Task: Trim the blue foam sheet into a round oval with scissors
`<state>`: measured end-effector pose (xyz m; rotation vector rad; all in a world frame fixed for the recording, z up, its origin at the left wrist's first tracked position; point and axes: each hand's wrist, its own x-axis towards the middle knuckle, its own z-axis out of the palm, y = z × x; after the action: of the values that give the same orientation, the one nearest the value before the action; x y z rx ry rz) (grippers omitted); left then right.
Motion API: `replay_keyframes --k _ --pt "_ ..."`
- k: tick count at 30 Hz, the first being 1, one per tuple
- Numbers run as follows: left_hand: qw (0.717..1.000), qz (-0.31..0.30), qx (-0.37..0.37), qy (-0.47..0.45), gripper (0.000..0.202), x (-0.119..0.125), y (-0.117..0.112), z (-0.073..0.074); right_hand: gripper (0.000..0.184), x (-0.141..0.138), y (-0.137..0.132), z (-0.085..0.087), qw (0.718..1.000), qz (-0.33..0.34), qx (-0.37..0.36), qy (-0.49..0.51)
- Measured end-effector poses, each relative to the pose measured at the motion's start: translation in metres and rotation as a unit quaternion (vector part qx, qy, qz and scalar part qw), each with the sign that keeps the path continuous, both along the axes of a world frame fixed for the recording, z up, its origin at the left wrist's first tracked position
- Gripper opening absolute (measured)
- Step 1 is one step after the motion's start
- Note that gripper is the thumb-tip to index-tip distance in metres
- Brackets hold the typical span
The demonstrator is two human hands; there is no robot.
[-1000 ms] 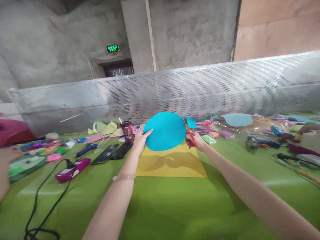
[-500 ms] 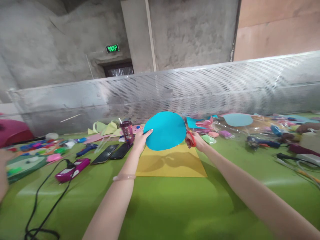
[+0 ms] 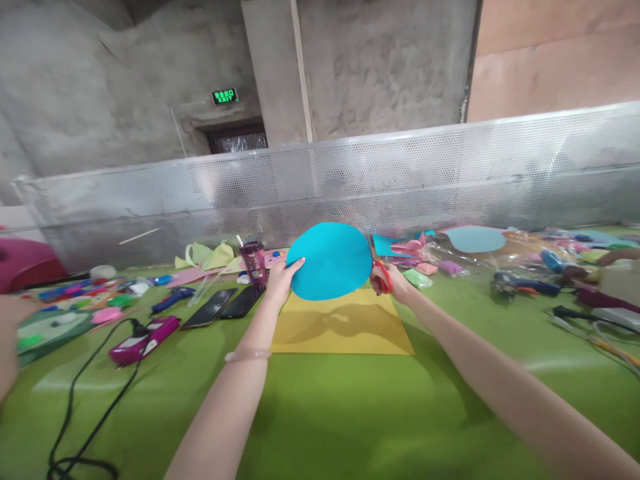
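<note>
My left hand [image 3: 281, 280] pinches the left edge of a rounded blue sheet of paper [image 3: 330, 261], thumb on top and the other fingers hidden beneath. The sheet is held up above the table. At its right edge, my right hand [image 3: 393, 283] grips red-handled scissors [image 3: 382, 277], their blades pointing away from me beside the paper's rim. Whether the blades touch the paper I cannot tell. Below, a yellow sheet [image 3: 343, 333] lies flat on the green table [image 3: 340, 413], with the shadow of hands and paper across it.
Two phones [image 3: 210, 309] and a purple cup with a straw [image 3: 255, 263] stand left of the sheets. A purple power strip [image 3: 145, 340] trails a black cable. Glue guns [image 3: 530, 285] and craft scraps line both sides. A perforated metal barrier [image 3: 350, 180] runs behind. Another person's hand [image 3: 13, 333] shows far left.
My hands, the blue paper and the scissors stay almost in place. At the far left, the other person's hand has moved slightly to the right.
</note>
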<state>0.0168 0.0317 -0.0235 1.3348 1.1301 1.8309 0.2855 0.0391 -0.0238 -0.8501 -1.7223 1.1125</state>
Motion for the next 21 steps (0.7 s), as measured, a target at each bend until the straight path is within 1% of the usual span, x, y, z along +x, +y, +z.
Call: replay_keyframes --k 2,4,9,17,21 --pt "0.999 -0.026 -0.004 -0.018 0.047 0.0004 -0.0005 0.0008 0.022 -0.0003 0.0023 -0.0014 1.0 -0.004 -0.006 0.001" --pt "0.999 -0.036 -0.008 -0.028 0.047 0.0005 -0.0009 0.0014 0.018 -0.0008 0.0049 -0.0029 1.0 -0.008 -0.015 0.004" --pt "0.999 -0.033 -0.003 -0.027 0.045 0.0004 -0.0017 0.0016 0.017 -0.0007 0.0065 -0.004 1.0 -0.019 -0.006 0.013" --pt "1.0 -0.023 -0.004 -0.016 0.046 0.0002 -0.0007 0.0006 0.015 -0.0009 0.0067 -0.0053 1.0 -0.004 -0.021 0.014" --pt "1.0 -0.022 0.002 -0.013 0.045 -0.0001 0.0 -0.0004 0.017 -0.0007 0.0065 -0.0053 1.0 -0.002 -0.012 0.009"
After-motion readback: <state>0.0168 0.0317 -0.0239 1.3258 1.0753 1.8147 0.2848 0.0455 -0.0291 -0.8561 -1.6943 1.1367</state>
